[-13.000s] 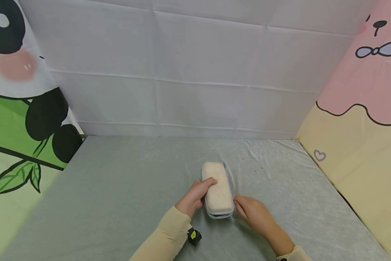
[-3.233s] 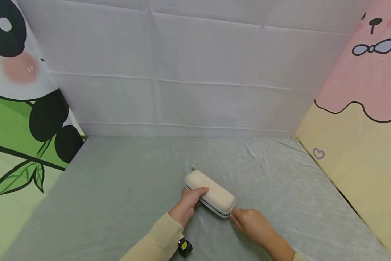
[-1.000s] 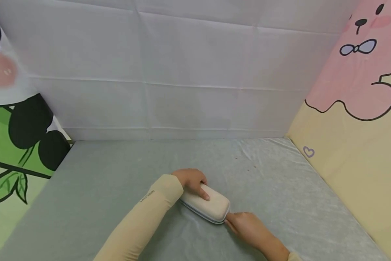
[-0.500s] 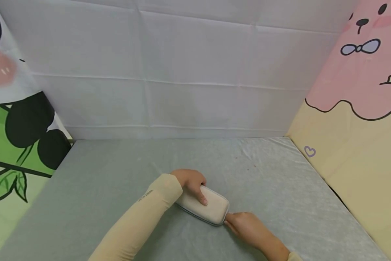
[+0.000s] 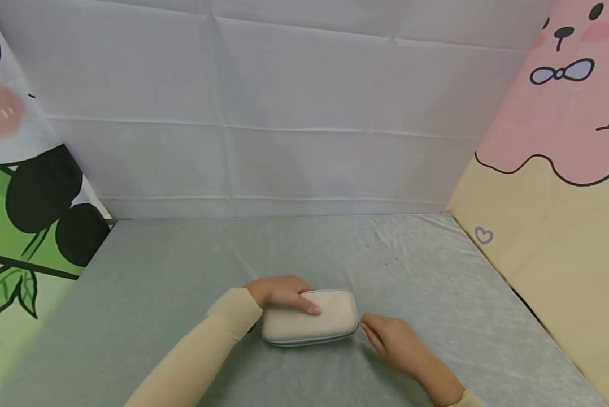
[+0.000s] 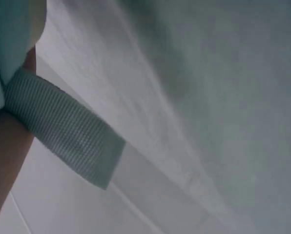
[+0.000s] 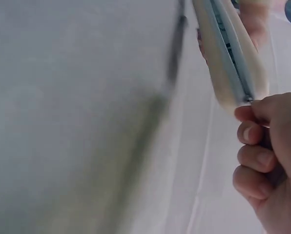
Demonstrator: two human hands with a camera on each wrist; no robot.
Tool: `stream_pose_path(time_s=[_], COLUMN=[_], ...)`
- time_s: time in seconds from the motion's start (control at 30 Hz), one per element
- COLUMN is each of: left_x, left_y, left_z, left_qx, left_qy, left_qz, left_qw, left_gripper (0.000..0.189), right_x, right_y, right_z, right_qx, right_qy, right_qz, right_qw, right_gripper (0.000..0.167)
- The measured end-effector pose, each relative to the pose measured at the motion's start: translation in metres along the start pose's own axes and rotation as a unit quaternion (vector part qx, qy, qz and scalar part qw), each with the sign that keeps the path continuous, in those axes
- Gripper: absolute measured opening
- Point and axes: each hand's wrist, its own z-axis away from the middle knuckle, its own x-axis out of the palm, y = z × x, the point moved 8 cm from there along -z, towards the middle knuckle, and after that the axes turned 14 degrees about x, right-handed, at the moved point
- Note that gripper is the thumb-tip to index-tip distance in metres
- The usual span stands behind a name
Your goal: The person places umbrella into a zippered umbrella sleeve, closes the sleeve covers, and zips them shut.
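cream case [image 5: 309,326], long axis running leftward from right hand [image 5: 398,345] | right fingertips [image 7: 245,113] pinching, apparently, zipper pull [image 7: 248,99] | left hand [image 5: 281,292] gripping case

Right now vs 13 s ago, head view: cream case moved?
Yes: the cream case has turned counterclockwise, from pointing towards the grey table's back edge to roughly parallel with it, now slightly farther away.

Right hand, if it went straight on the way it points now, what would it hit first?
Most likely the right end of the case: the right hand points at it and appears to pinch the zip pull there, so there looks to be almost no gap.
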Motion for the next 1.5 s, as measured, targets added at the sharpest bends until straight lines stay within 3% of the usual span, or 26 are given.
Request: stream_pose_path(time_s=[0.13,0.4,0.53,0.7,0.83,1.03,1.23,1.5], left_x=[0.005,0.014,0.018,0.019,0.02,0.02,0.024,0.033], left_y=[0.001,0.008,0.008,0.006,0.004,0.01,0.013,0.016], left_z=[0.009,0.019,0.022,0.025,0.025,0.026,0.027,0.028], left_qx=[0.033,0.072,0.065,0.048,0.039,0.047,0.046,0.002], left_qy=[0.045,0.125,0.154,0.185,0.2,0.201,0.222,0.263], left_qz=[0.075,0.175,0.209,0.248,0.277,0.307,0.345,0.379], left_qw=[0.9957,0.974,0.9635,0.9496,0.939,0.929,0.9108,0.8873], left_gripper=[0.032,0.033,0.034,0.036,0.037,0.037,0.034,0.036], right_x=[-0.016,-0.032,-0.035,-0.036,-0.037,-0.039,-0.039,-0.036], right_y=[-0.002,-0.007,-0.008,-0.018,-0.026,-0.026,-0.027,-0.02], right_z=[-0.005,-0.01,-0.011,-0.008,-0.006,-0.009,-0.012,-0.014], right_qx=[-0.004,-0.02,-0.031,-0.077,-0.104,-0.085,-0.073,-0.064], right_qy=[0.031,0.065,0.074,0.103,0.122,0.112,0.104,0.121], right_qz=[-0.019,-0.012,0.005,0.041,0.039,0.018,0.005,-0.001], right_qw=[0.9993,0.9977,0.9967,0.9909,0.9863,0.9899,0.9919,0.9905], right_gripper=[0.015,0.011,0.006,0.031,0.034,0.036,0.033,0.024])
